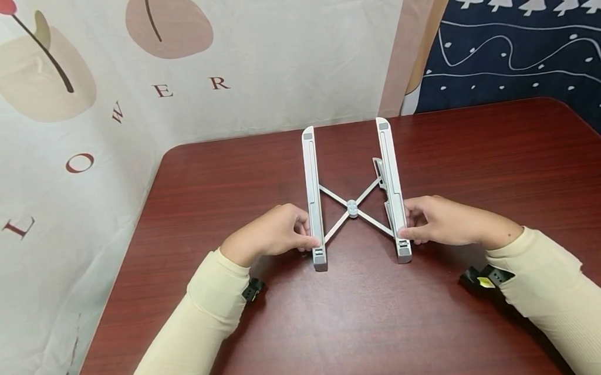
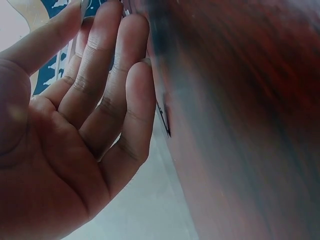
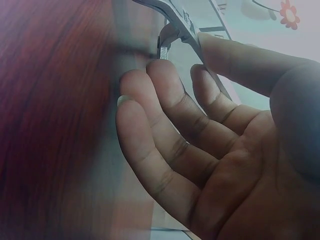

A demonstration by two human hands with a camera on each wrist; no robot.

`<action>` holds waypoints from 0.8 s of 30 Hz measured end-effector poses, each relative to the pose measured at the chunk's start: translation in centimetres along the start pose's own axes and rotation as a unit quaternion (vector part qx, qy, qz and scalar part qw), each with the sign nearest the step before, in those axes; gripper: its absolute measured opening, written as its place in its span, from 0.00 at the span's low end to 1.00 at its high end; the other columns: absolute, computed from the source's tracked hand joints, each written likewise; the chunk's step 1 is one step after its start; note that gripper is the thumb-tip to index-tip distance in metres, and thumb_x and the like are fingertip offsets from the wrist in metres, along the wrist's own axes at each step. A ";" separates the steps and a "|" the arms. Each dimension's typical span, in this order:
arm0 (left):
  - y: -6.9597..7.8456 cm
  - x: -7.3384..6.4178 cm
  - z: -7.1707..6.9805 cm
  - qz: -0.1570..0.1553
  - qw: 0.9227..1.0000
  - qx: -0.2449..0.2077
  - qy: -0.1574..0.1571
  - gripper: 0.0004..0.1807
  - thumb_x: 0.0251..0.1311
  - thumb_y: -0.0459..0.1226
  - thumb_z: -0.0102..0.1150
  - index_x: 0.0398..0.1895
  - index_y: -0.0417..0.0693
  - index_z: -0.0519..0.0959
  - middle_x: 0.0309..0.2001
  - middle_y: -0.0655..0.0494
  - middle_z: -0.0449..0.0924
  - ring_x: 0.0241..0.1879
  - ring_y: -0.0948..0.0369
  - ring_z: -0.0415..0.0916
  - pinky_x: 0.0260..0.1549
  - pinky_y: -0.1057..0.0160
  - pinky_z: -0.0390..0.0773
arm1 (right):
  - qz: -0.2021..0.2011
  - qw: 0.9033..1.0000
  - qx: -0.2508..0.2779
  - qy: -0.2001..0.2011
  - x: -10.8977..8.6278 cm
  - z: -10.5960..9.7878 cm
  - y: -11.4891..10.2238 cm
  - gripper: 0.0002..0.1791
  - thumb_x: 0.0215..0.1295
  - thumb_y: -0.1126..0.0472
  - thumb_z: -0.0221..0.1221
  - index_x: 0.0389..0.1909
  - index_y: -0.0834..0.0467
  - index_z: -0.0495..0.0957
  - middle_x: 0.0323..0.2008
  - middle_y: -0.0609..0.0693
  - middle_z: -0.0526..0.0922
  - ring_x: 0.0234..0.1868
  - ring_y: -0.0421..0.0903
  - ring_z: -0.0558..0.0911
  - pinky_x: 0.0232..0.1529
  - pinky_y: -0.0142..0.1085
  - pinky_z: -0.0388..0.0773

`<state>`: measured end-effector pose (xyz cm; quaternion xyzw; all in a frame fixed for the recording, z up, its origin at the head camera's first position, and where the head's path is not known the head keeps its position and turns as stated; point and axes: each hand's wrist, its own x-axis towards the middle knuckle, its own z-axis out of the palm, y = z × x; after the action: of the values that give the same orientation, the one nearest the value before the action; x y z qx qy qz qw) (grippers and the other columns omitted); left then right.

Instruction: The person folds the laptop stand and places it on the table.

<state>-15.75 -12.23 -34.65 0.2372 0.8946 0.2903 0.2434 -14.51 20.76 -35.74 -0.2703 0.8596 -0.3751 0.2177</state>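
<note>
A silver folding laptop stand (image 1: 352,209) is on the table, its two long rails joined by crossed bars that meet at a round hub. The left hand (image 1: 278,230) pinches the near part of the left rail (image 1: 312,180), thumb on top. On the other side, the right hand (image 1: 443,220) pinches the near part of the right rail (image 1: 391,168) in the same way. A small hinged support (image 1: 378,169) shows beside the right rail. In the right wrist view, part of the stand (image 3: 187,22) passes between thumb and fingers. The left wrist view shows curled fingers (image 2: 137,90), with the stand mostly hidden.
The reddish-brown wooden table (image 1: 365,335) extends around the stand. Behind it hangs a pale curtain (image 1: 290,53) with printed letters and fruit shapes. At the back right is a dark blue cloth (image 1: 522,46) with white trees. Both sleeves carry black wrist devices (image 1: 254,289).
</note>
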 end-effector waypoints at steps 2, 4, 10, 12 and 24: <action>0.1 0.0 0.0 0.000 1.000 0.000 0.000 0.10 0.58 0.40 0.71 0.24 0.47 0.81 0.21 0.56 0.85 0.23 0.63 0.80 0.28 0.69 0.75 | -0.001 1.000 0.001 -0.001 0.0 0.0 0.0 0.07 0.66 0.63 0.64 0.36 0.61 0.76 0.25 0.48 0.82 0.25 0.40 0.79 0.27 0.32 0.77; 0.1 -0.1 0.0 0.000 1.000 0.000 0.000 0.10 0.58 0.40 0.71 0.24 0.47 0.81 0.21 0.56 0.85 0.23 0.63 0.80 0.28 0.69 0.75 | -0.001 1.000 0.002 -0.002 0.0 0.0 0.0 0.07 0.66 0.63 0.64 0.37 0.61 0.76 0.25 0.48 0.82 0.25 0.40 0.79 0.27 0.32 0.77; 0.2 -0.1 0.0 0.002 1.000 -0.006 -0.003 0.10 0.59 0.40 0.70 0.24 0.48 0.81 0.21 0.56 0.85 0.22 0.63 0.79 0.27 0.69 0.75 | -0.006 1.000 0.000 0.000 0.0 0.1 0.1 0.07 0.65 0.63 0.64 0.36 0.61 0.76 0.25 0.47 0.82 0.25 0.40 0.79 0.27 0.32 0.77; 0.2 -0.1 0.0 0.004 1.000 -0.007 -0.004 0.10 0.60 0.40 0.70 0.24 0.48 0.81 0.21 0.56 0.84 0.22 0.64 0.78 0.27 0.69 0.74 | -0.006 1.000 -0.002 0.001 0.0 0.1 0.1 0.07 0.65 0.63 0.64 0.37 0.60 0.76 0.25 0.47 0.82 0.25 0.40 0.79 0.27 0.32 0.77; 0.2 -0.1 0.0 0.000 1.000 -0.002 -0.006 0.10 0.59 0.40 0.70 0.23 0.49 0.81 0.20 0.59 0.84 0.21 0.65 0.77 0.28 0.68 0.75 | -0.002 1.000 -0.003 -0.001 0.1 0.2 0.0 0.07 0.65 0.62 0.65 0.36 0.60 0.76 0.24 0.47 0.82 0.25 0.40 0.79 0.28 0.32 0.76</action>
<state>-15.56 -12.13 -34.49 0.2381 0.8926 0.2905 0.2491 -14.45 20.62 -35.88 -0.2735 0.8598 -0.3727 0.2171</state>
